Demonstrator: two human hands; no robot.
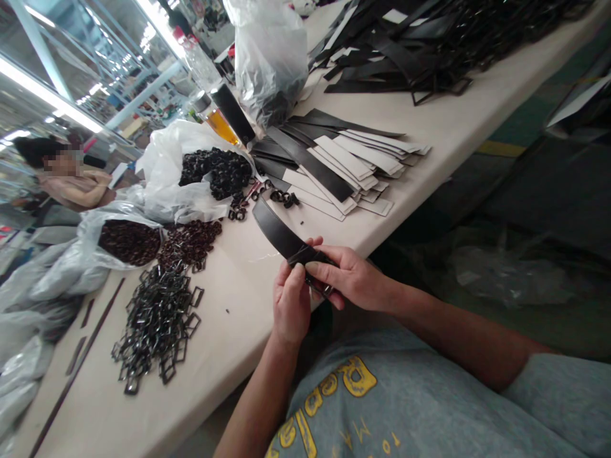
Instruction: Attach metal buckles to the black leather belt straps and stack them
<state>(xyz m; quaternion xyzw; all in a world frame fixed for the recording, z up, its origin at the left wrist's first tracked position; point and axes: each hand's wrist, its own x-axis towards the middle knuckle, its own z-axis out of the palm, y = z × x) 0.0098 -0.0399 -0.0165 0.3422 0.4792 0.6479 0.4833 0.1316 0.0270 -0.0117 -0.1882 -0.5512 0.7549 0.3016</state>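
Observation:
Over the table's near edge, both my hands grip one black leather-like strap (277,230). Its free end curves up and away to the left. My left hand (292,305) pinches the strap with thumb and fingers from below. From the right, my right hand (351,277) closes around the strap's near end, thumb on top. A dark buckle frame seems to be at that end, mostly covered by my fingers. Beyond the hands lies a fanned stack of black straps with pale backs (329,168). Small black loops (285,198) sit left of the stack.
Metal rectangular buckles (160,324) are heaped on the left of the table (229,343). Behind them are brown pieces in a bag (128,243) and black loops in another (217,172). Strap ends with buckles (429,44) pile up far right. A person (71,178) sits across.

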